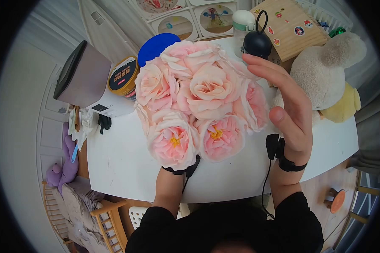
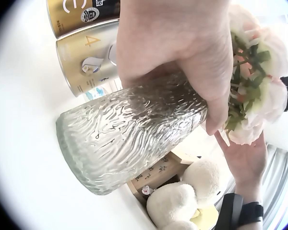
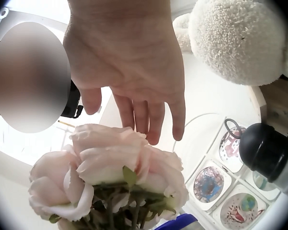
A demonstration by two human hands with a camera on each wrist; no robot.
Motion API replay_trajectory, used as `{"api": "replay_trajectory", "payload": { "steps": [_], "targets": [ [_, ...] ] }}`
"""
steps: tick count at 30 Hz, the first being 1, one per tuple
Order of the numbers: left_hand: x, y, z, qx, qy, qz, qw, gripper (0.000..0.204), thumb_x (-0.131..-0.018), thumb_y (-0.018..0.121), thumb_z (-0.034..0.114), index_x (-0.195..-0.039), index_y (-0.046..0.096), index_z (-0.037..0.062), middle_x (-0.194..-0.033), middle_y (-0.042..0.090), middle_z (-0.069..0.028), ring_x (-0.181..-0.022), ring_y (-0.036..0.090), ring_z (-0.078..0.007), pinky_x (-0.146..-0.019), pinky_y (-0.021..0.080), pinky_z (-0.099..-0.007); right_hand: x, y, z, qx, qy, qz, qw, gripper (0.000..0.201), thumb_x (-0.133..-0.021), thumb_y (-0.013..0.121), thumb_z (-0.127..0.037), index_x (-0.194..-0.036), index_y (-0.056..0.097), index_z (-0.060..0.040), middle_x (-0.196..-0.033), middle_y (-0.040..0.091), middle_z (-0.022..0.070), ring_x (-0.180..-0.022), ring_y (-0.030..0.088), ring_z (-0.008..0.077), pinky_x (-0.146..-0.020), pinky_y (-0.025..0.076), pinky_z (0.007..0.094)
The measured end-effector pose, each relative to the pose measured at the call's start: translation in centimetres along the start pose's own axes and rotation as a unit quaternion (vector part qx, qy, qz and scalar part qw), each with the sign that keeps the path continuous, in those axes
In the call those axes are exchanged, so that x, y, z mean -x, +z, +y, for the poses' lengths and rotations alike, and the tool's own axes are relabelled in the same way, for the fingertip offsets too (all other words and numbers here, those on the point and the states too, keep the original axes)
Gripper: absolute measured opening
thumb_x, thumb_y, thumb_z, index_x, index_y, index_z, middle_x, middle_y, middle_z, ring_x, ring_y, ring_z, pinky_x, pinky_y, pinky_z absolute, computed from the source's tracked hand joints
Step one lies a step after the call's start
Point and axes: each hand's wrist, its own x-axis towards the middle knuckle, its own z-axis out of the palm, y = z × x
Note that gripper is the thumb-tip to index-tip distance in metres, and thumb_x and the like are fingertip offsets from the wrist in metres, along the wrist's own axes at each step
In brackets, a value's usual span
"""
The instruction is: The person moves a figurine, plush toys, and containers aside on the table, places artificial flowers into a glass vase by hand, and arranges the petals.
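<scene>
Pale pink flowers (image 1: 211, 90) fill the middle of the head view, hiding the left hand. In the left wrist view the left hand (image 2: 177, 48) grips the upper part of a ribbed clear glass vase (image 2: 129, 134), which is tilted, with the flowers (image 2: 261, 81) at its mouth. The right hand (image 1: 293, 105) is raised at the right side of the blooms, fingers extended and holding nothing. Seen from the right wrist, the right hand (image 3: 129, 72) hangs over the flowers (image 3: 110, 163); whether its fingertips touch the petals I cannot tell.
On the white table (image 1: 118, 173) stand a grey-lidded appliance (image 1: 86, 78) and a dark-lidded tub (image 1: 123, 76) at left. Behind are a blue round object (image 1: 156, 46), a black bottle (image 1: 257, 44) and a wooden box (image 1: 289, 29). A white plush toy (image 1: 318, 78) sits at right.
</scene>
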Motion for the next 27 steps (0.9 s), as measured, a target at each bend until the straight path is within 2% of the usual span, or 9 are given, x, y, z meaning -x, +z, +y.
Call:
{"api": "replay_trajectory", "payload": {
  "steps": [3,5,7,8,9,14,18,21,27],
  "targets": [
    [-0.3,0.0,-0.3,-0.001,0.000,-0.002,1.000,0.054,-0.100,0.048,0.036,-0.144,0.036,0.0073,-0.144,0.044,-0.0084,-0.131,0.044,-0.0226,-0.110,0.038,-0.0358,-0.1,0.4,-0.3,-0.013,0.004,-0.013,1.000,0.067,-0.088,0.054,-0.051,-0.124,0.059,0.0056,-0.135,0.055,0.0233,-0.130,0.048,0.0332,-0.112,0.028,0.0428],
    [-0.8,-0.2,0.3,-0.001,-0.004,-0.002,1.000,0.054,-0.100,0.048,0.035,-0.144,0.036,0.0072,-0.144,0.044,-0.0084,-0.131,0.044,-0.0225,-0.110,0.038,-0.0357,-0.1,0.5,-0.2,-0.053,-0.008,0.011,0.998,0.051,-0.085,0.059,-0.031,-0.122,0.061,0.0038,-0.130,0.059,0.0195,-0.125,0.052,0.0317,-0.107,0.034,0.0404],
    [-7.8,-1.3,0.7,-0.002,-0.003,-0.005,1.000,0.053,-0.100,0.048,0.035,-0.144,0.036,0.0071,-0.144,0.044,-0.0084,-0.131,0.044,-0.0224,-0.110,0.038,-0.0356,-0.4,0.4,0.4,-0.073,-0.015,0.040,0.996,0.041,-0.084,0.062,-0.019,-0.119,0.063,0.0027,-0.124,0.062,0.0163,-0.118,0.055,0.0289,-0.102,0.039,0.0380],
    [-0.9,-1.4,1.8,-0.003,-0.005,-0.005,1.000,0.053,-0.100,0.048,0.035,-0.144,0.036,0.0071,-0.144,0.044,-0.0084,-0.131,0.044,-0.0224,-0.110,0.038,-0.0355,-0.3,0.3,0.8,-0.073,-0.011,0.055,0.996,0.037,-0.085,0.062,-0.017,-0.117,0.064,0.0025,-0.121,0.063,0.0152,-0.114,0.057,0.0268,-0.100,0.040,0.0367],
    [-4.5,-1.2,0.9,-0.003,-0.007,-0.004,1.000,0.053,-0.100,0.048,0.035,-0.144,0.036,0.0071,-0.144,0.044,-0.0083,-0.131,0.044,-0.0223,-0.110,0.038,-0.0355,-0.1,0.2,1.2,-0.074,-0.006,0.072,0.995,0.033,-0.086,0.062,-0.015,-0.114,0.065,0.0024,-0.118,0.064,0.0140,-0.110,0.058,0.0247,-0.097,0.042,0.0353],
    [-3.9,-2.3,2.9,-0.006,-0.015,-0.007,1.000,0.052,-0.100,0.048,0.034,-0.143,0.037,0.0069,-0.143,0.045,-0.0083,-0.131,0.044,-0.0221,-0.110,0.038,-0.0352,0.3,-0.1,2.0,-0.046,0.097,0.052,0.993,0.013,-0.084,0.068,-0.005,-0.095,0.069,0.0018,-0.091,0.069,0.0065,-0.082,0.061,0.0129,-0.078,0.046,0.0255],
    [-9.5,-1.8,1.8,-0.011,-0.018,-0.009,1.000,0.051,-0.100,0.048,0.033,-0.143,0.037,0.0068,-0.143,0.045,-0.0082,-0.130,0.045,-0.0220,-0.110,0.038,-0.0350,0.6,-0.7,3.8,-0.067,0.159,-0.009,0.985,0.009,-0.082,0.072,-0.006,-0.085,0.069,0.0025,-0.076,0.067,0.0029,-0.073,0.061,0.0101,-0.070,0.047,0.0237],
    [-5.4,-0.5,0.4,-0.010,-0.022,-0.011,1.000,0.051,-0.101,0.048,0.032,-0.143,0.038,0.0067,-0.143,0.045,-0.0082,-0.130,0.045,-0.0218,-0.110,0.038,-0.0349,1.4,-0.3,6.1,-0.058,0.178,-0.108,0.976,0.014,-0.081,0.073,-0.004,-0.093,0.068,0.0014,-0.083,0.068,0.0032,-0.081,0.063,0.0104,-0.073,0.050,0.0256],
    [-5.5,-0.3,0.3,-0.013,-0.030,-0.018,0.999,0.050,-0.101,0.048,0.032,-0.143,0.038,0.0066,-0.143,0.046,-0.0081,-0.130,0.045,-0.0216,-0.110,0.038,-0.0346,2.8,5.9,12.1,-0.289,0.148,-0.008,0.946,0.055,-0.076,0.077,0.002,-0.125,0.054,-0.0008,-0.125,0.059,0.0078,-0.104,0.061,0.0138,-0.091,0.050,0.0298]
  ]
}}
